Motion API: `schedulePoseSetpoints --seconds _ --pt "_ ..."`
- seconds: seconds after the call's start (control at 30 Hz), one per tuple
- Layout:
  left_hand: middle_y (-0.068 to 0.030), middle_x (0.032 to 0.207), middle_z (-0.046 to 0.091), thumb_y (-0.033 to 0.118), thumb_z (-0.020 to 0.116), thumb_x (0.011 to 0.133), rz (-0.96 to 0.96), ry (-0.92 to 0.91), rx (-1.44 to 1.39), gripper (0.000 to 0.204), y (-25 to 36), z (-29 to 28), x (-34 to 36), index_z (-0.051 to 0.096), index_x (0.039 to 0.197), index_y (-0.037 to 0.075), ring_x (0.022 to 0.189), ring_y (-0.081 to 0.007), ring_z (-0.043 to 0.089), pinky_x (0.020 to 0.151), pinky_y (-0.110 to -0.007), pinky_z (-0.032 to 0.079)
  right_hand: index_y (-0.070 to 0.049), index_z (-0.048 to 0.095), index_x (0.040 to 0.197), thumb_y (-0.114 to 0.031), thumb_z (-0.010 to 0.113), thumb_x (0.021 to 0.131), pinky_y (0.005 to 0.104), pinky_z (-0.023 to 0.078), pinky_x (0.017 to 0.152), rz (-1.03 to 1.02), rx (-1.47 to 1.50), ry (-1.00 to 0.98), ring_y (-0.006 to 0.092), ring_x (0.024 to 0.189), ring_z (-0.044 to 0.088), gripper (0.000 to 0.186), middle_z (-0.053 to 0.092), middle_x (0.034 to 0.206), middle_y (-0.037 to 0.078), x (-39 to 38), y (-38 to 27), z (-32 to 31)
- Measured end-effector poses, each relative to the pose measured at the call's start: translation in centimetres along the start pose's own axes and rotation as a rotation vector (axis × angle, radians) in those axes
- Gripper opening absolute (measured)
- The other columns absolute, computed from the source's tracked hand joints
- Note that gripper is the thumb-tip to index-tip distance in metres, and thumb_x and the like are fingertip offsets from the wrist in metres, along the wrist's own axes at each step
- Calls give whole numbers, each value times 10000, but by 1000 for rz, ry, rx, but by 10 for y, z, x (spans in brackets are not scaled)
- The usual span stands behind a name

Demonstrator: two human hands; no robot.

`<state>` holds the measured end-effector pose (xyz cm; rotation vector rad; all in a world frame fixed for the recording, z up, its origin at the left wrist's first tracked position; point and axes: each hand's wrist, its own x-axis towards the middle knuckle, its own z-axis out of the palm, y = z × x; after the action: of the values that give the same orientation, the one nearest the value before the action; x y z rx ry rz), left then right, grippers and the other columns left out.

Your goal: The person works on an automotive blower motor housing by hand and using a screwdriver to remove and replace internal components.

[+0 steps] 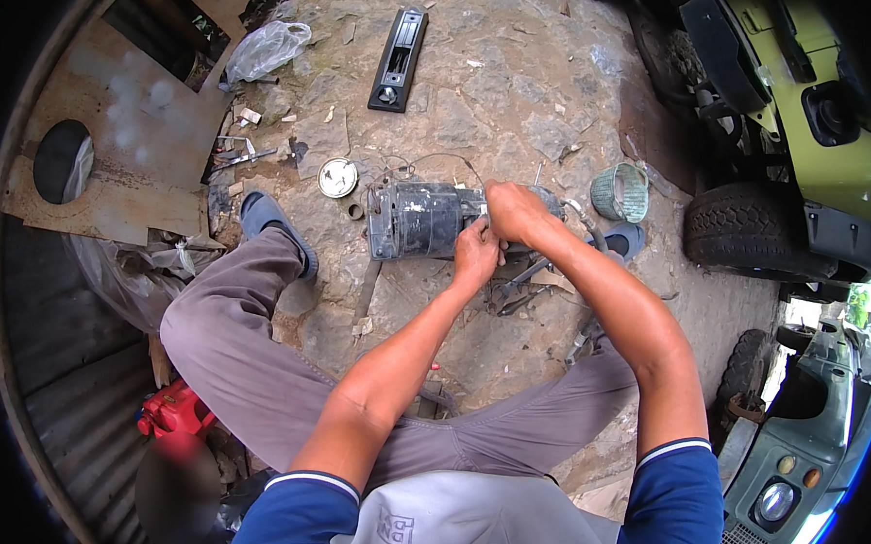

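Nearest us: our grey shirt front (pixel 464 511), dark emblem printed on it. Black cylindrical machine (pixel 423 221) lies lengthwise on the stone floor (pixel 550 92) between our slippers (pixel 274 228). Round tin (pixel 338 177) and small ring (pixel 356 211) sit off its left end, green woven basket (pixel 628 196) by our right foot; slotted black housing (pixel 398 61) and clear plastic bag (pixel 268 51) farther out, tyre (pixel 758 228) to the right. Our right hand (pixel 516 214) blocks part of the casing. Any machine lettering is too small to read. Finish scuffed, pale patches. Left hand (pixel 476 252) sits just beside the right, fingers curled; we can't tell what either grips.
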<state>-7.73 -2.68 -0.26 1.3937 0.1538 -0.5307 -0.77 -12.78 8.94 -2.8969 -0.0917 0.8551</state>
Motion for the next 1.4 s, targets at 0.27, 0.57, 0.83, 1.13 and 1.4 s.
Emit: schedulePoseSetpoints --seconds 0.27,0.57,0.83,1.13,1.4 --pt "-61 665 646 147 538 1004 3 -8 -77 220 1 2 -1 608 860 -3 499 -131 597 481 -305 460 69 703 926 -213 679 883 509 540 789 182 189 73 467 914 680 287 690 887 305 -2 3 4" --pt "-52 699 651 111 509 1001 8 0 20 214 -4 1 3 632 864 2 491 -111 573 463 -283 437 28 610 1042 -211 684 881 522 540 770 -138 -19 109 473 912 675 298 691 922 297 -10 2 1" --pt "-49 710 654 122 513 1003 -8 -16 -17 210 -1 1 1 629 871 7 499 -109 570 470 -281 438 22 645 1029 -157 664 863 500 553 785 74 118 52 441 927 690 245 703 958 273 -3 9 5" --pt "-55 724 664 170 536 1006 -124 -56 -110 205 17 0 -1 630 915 12 497 -113 571 475 -283 435 29 649 907 -181 681 895 421 524 644 -24 627 450 311 750 703 212 694 767 192 -13 44 20" --pt "-63 808 711 209 565 1008 -155 -42 -36 232 45 -17 -4 653 1058 0 606 -112 651 531 -259 470 -16 689 847 -214 734 916 255 375 493 226 1240 450 46 550 469 214 626 679 -2 -46 43 31"
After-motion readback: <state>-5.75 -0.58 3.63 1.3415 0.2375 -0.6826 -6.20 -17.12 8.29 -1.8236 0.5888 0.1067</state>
